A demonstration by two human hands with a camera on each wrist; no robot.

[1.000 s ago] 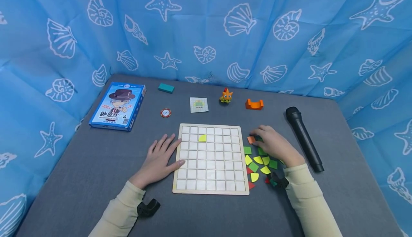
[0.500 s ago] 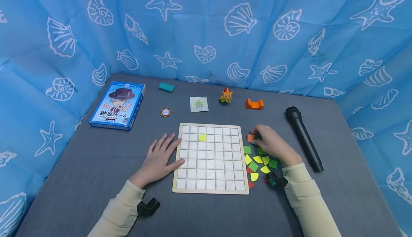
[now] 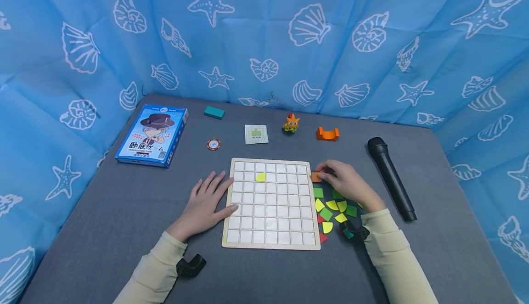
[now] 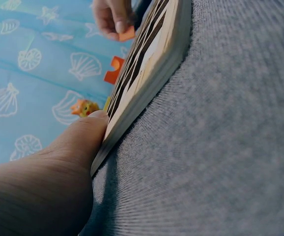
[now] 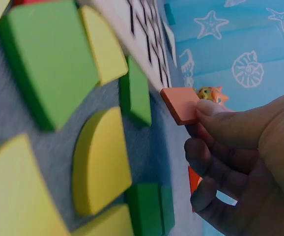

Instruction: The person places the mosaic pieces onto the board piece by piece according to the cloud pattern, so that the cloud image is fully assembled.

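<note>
A wooden grid board (image 3: 270,211) with white square cells lies in the middle of the table. One yellow quarter-circle tile (image 3: 260,177) sits in a cell of its second row. My left hand (image 3: 206,205) rests on the board's left edge with fingers spread; its thumb (image 4: 85,135) lies along the rim in the left wrist view. Between thumb and index finger, my right hand (image 3: 347,182) pinches an orange square tile (image 5: 180,104). That tile is held at the board's upper right edge, above the loose pieces.
Right of the board lie loose green tiles (image 3: 326,214), yellow quarter-circles (image 3: 327,227) and red pieces (image 3: 323,238). A black microphone (image 3: 390,177) lies farther right. Behind are a pattern card (image 3: 256,134), poker chip (image 3: 213,144), toy figure (image 3: 291,123), orange block (image 3: 328,133), teal block (image 3: 214,112) and blue box (image 3: 152,135).
My right hand has shifted slightly left with the orange tile, bringing it to the board's right edge. The left hand stays in place on the board.
</note>
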